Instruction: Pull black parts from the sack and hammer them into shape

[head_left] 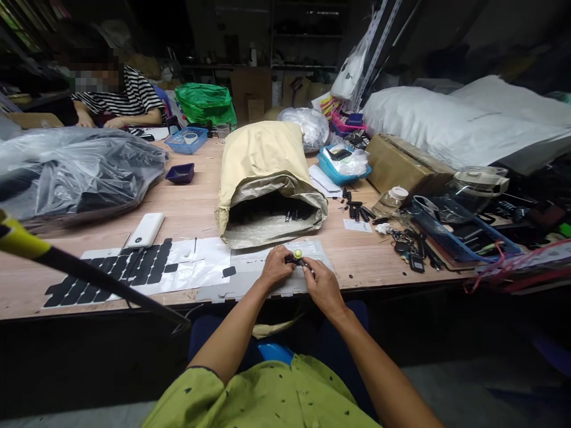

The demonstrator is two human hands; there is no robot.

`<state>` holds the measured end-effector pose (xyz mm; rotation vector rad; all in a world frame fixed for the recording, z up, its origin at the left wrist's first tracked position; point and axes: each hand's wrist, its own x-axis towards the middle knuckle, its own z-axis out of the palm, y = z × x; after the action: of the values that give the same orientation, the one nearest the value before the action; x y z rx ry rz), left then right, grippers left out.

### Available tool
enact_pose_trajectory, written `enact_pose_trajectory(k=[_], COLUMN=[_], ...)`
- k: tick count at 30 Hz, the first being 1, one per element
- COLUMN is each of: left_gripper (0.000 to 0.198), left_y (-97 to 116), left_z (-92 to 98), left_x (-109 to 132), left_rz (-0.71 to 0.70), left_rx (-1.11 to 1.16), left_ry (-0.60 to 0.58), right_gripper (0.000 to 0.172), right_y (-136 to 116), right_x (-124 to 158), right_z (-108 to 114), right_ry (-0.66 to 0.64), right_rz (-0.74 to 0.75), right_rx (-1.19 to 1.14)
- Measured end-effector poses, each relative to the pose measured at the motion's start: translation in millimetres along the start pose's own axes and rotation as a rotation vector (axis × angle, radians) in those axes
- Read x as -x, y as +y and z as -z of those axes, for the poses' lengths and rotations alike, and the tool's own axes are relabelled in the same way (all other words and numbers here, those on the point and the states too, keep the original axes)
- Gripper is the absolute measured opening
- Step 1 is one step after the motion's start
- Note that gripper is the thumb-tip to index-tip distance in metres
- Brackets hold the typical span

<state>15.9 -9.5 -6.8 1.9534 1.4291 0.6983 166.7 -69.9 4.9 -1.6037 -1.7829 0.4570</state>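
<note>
Your left hand and right hand meet over a grey sheet at the table's near edge, fingers gripping a small dark piece; a round yellow-green part shows between them. At your hands' twelve o'clock, a tan sack lies mouth toward you, black pieces inside. At nine you have black stickers, a white power bank just beyond. A purple tray sits at ten, a light-blue bowl at one, a lidded jar at two, a black device at three.
</note>
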Motion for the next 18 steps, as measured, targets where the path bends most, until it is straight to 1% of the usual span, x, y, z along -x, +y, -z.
enact_pose_trajectory(k=[3, 6, 8, 10, 13, 15, 18], left_gripper=[0.019, 0.021, 0.019, 0.018, 0.014, 0.012, 0.009], left_y=[1.7, 2.6, 3.1, 3.7, 4.4, 4.1, 2.7], left_z=[-0.7, -2.5, -3.3, -3.5, -3.6, -3.7, -3.1], left_x=[0.2, -0.7, -1.3, -1.1, 0.5, 1.0, -2.2], left_rz=[0.020, 0.031, 0.030, 0.028, 0.016, 0.007, -0.008], left_rx=[0.002, -0.004, -0.016, -0.031, -0.054, -0.069, -0.088], left_ry=[0.003, -0.006, -0.009, -0.008, -0.013, -0.018, -0.027], right_gripper=[0.035, 0.035, 0.033, 0.032, 0.032, 0.033, 0.032], right_y=[8.7, 31.3, 50.2, 68.0, 87.3, 94.3, 98.7], right_x=[0.6, -8.6, -20.6, -34.7, -51.7, -56.8, -56.0], right_z=[-0.1, 12.8, 26.7, 40.3, 51.3, 50.3, 41.0], right_ry=[-0.016, 0.068, 0.139, 0.178, 0.156, 0.138, 0.186], right_rz=[-0.036, -0.089, -0.160, -0.270, -0.399, -0.416, -0.329], right_rx=[0.021, 0.095, 0.219, 0.361, 0.506, 0.564, 0.652])
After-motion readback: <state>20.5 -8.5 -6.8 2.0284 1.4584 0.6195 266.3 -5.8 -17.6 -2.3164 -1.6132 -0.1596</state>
